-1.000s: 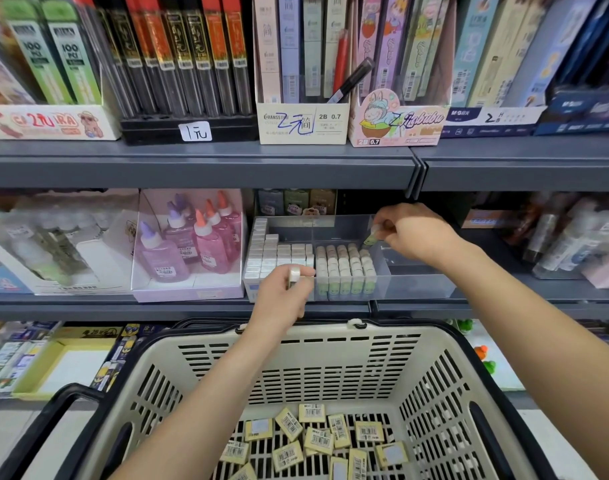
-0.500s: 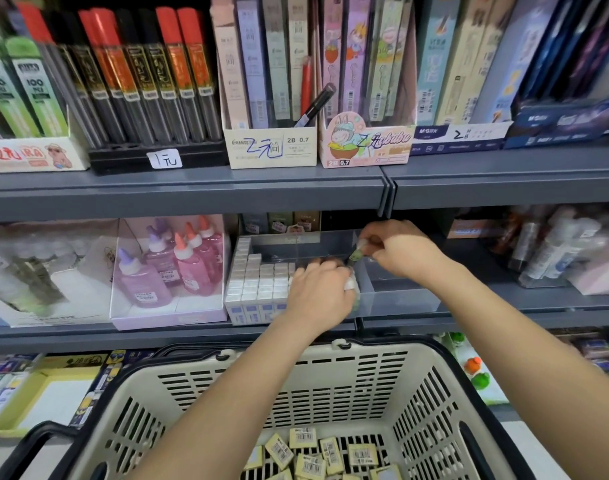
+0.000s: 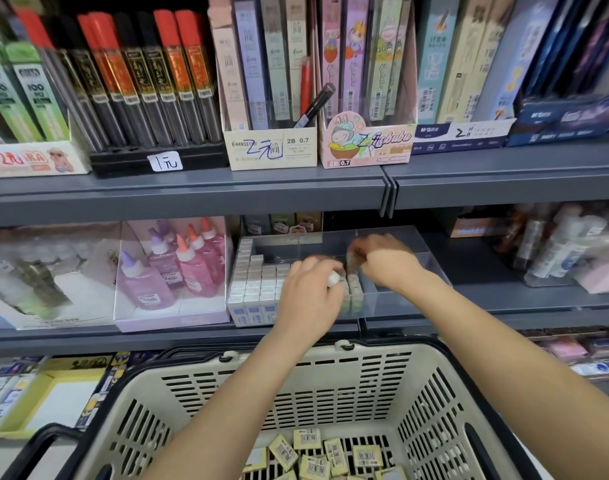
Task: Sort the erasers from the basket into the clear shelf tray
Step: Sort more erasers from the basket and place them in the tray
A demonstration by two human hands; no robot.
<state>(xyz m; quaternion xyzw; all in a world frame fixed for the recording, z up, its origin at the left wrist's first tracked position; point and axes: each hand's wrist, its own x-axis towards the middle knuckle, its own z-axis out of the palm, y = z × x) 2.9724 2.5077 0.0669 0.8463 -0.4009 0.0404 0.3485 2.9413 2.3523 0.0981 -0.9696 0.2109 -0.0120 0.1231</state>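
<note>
Above the clear tray [image 3: 402,304], a carton [image 3: 272,149] marked "HANSS 2B 0.7"

Both over the clear tray [image 3: 396,306] — left grip [image 3: 308,296] pinches a white eraser [image 3: 333,279], right grip [image 3: 388,261] blurred.

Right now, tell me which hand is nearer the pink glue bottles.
Left. The left hand, gripping an eraser, is over the clear tray, right of the pink glue bottles; the right hand is farther right, deeper in the tray.
</note>
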